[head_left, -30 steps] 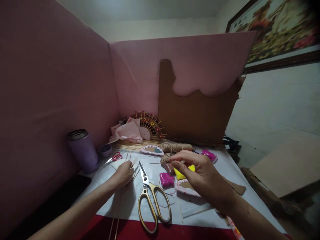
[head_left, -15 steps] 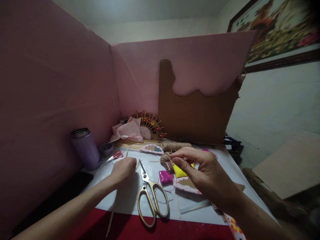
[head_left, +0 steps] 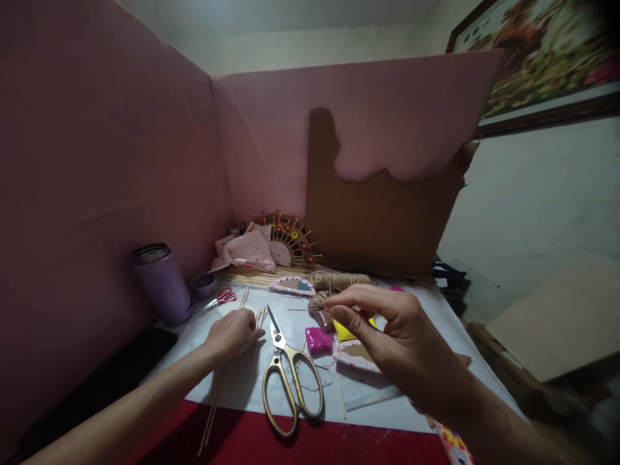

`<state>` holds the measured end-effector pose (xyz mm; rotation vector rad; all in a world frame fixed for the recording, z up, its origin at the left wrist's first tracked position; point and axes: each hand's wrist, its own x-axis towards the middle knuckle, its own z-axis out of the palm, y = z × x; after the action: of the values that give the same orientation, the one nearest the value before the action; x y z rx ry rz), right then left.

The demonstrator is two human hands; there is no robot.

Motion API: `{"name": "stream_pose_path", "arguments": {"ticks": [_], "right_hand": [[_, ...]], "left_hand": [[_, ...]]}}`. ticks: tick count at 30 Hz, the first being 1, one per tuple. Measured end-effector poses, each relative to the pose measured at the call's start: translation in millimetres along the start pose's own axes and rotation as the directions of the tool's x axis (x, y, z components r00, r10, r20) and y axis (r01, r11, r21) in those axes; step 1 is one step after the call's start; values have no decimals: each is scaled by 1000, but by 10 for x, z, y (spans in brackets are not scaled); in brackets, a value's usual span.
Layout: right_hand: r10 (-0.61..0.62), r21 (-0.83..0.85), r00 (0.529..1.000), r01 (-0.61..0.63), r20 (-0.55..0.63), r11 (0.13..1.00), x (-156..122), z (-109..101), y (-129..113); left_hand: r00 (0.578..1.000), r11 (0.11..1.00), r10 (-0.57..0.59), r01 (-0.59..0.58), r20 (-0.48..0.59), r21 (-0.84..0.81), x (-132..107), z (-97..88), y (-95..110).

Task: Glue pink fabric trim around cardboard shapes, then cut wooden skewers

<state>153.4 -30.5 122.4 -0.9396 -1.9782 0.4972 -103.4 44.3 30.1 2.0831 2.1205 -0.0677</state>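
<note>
My left hand [head_left: 233, 334] rests on the white sheet [head_left: 252, 387], fingers curled around several thin wooden sticks [head_left: 216, 397] that run back toward the table's front edge. My right hand [head_left: 387, 336] hovers above the clay packets, thumb and fingertips pinched together; what they hold, if anything, is too small to see. Gold-handled scissors [head_left: 288, 381] lie between my two hands. Under my right hand are a magenta clay packet [head_left: 318, 339], a yellow one [head_left: 345, 332], a brown one [head_left: 323, 319] and a pink-edged cardboard piece [head_left: 356, 354].
A purple tumbler [head_left: 162, 282], small red scissors [head_left: 220, 298] and a tape roll [head_left: 203, 284] stand at the left. Jute twine [head_left: 339, 281], a fan-shaped stick craft [head_left: 288, 237] and pink paper [head_left: 247, 252] lie at the back, before pink and brown cardboard walls [head_left: 378, 213].
My left hand drew the sticks back toward me, then slid forward again. My right hand lifted slightly, still pinched. The view shifted a little.
</note>
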Motion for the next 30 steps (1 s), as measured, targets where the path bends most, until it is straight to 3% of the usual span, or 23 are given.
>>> {"name": "stream_pose_path", "arguments": {"ticks": [6, 11, 16, 17, 19, 21, 22, 23, 25, 27, 30], "right_hand": [[-6, -29, 1000, 6, -3, 1000, 9, 18, -1], [5, -82, 1000, -4, 21, 997, 24, 57, -14], [112, -141, 980, -89, 163, 986, 19, 307, 98], [126, -121, 977, -106, 172, 987, 12, 379, 125], [154, -72, 970, -143, 187, 987, -2, 507, 166], [176, -7, 969, -178, 176, 984, -14, 580, 186], [192, 32, 968, -199, 162, 979, -17, 588, 191], [210, 73, 967, -222, 141, 972, -18, 580, 195], [248, 155, 964, -261, 99, 953, -12, 531, 205], [270, 221, 960, -281, 75, 934, 0, 471, 218], [272, 263, 958, -285, 87, 922, 18, 419, 226]], "left_hand": [[999, 984, -35, 29, -32, -174, -11, 82, -32], [985, 898, -47, -31, -167, -439, -72, -6, -34], [970, 701, 37, -196, -241, -686, -549, -10, 409], [965, 646, 69, -235, -251, -726, -665, 22, 524], [945, 417, 151, -328, -291, -848, -843, 92, 701], [935, 371, 183, -351, -303, -860, -906, 125, 741], [936, 400, 214, -345, -279, -849, -888, 118, 695], [948, 486, 223, -311, -228, -817, -843, 96, 606], [966, 754, 69, -215, -250, -620, -695, 30, 329], [958, 836, -34, -129, -284, -534, -530, -19, 4], [966, 904, -120, 10, -230, -427, -359, 22, -359]]}}
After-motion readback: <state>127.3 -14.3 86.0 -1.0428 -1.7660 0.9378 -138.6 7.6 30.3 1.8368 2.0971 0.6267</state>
